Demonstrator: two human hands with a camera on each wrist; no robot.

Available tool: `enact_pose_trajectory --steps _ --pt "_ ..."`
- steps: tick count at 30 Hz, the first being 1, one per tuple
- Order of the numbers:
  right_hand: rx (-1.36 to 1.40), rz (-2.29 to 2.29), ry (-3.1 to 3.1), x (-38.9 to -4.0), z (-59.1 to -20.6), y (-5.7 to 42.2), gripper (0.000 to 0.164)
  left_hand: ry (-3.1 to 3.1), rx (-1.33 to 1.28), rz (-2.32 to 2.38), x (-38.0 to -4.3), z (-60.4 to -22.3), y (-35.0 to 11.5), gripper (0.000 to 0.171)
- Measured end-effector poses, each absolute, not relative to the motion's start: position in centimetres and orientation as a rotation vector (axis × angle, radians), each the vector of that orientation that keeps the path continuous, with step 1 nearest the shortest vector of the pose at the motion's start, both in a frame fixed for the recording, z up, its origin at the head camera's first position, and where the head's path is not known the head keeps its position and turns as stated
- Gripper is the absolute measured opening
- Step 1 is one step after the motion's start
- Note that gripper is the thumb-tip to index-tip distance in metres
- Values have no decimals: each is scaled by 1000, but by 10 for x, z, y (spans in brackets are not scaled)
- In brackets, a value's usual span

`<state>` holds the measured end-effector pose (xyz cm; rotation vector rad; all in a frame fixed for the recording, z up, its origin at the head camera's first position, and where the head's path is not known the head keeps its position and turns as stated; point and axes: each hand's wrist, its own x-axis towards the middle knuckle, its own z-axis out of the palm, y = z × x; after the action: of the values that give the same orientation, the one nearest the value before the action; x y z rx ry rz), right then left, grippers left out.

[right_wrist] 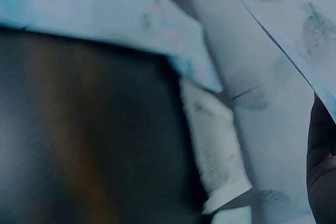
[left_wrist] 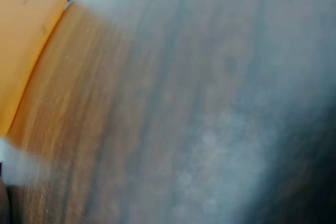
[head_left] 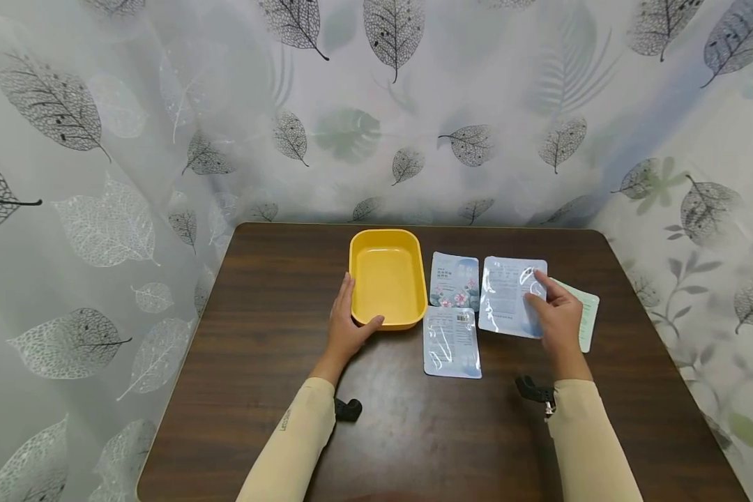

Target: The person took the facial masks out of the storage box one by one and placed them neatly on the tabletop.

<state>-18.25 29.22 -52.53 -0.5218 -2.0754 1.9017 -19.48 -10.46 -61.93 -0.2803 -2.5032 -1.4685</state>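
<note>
A yellow plastic tray (head_left: 387, 322) sits near the far edge, and nothing lies in it. My left hand (head_left: 346, 333) rests against its near left corner, fingers along the left wall and thumb at the front rim. In the left wrist view only the side of the tray (left_wrist: 23, 40) shows, at the left. My right hand (head_left: 561, 317) pinches the right edge of a pale-blue printed packet (head_left: 508, 300), thumb on top. That packet (right_wrist: 310, 40) appears raised in the right wrist view, with part of the hand (right_wrist: 323, 182) at the edge.
Left of the held packet lie a flowered packet (head_left: 454, 275) and, nearer, a pale-blue packet (head_left: 450, 341). A greenish packet (head_left: 588, 317) lies partly behind the right hand. All are on a dark wooden table (head_left: 408, 432), with leaf-patterned curtain (head_left: 345, 136) behind.
</note>
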Motion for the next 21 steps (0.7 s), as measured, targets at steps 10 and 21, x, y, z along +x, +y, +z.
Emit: enact_pose_trajectory --steps 10,21 --pt "-439 1593 -2504 -140 -585 304 52 -2497 -288 -1455 -196 -622 -104 107" --pt "-418 1120 -2858 -115 -597 309 60 -2508 -274 -1456 -196 -622 -102 105"
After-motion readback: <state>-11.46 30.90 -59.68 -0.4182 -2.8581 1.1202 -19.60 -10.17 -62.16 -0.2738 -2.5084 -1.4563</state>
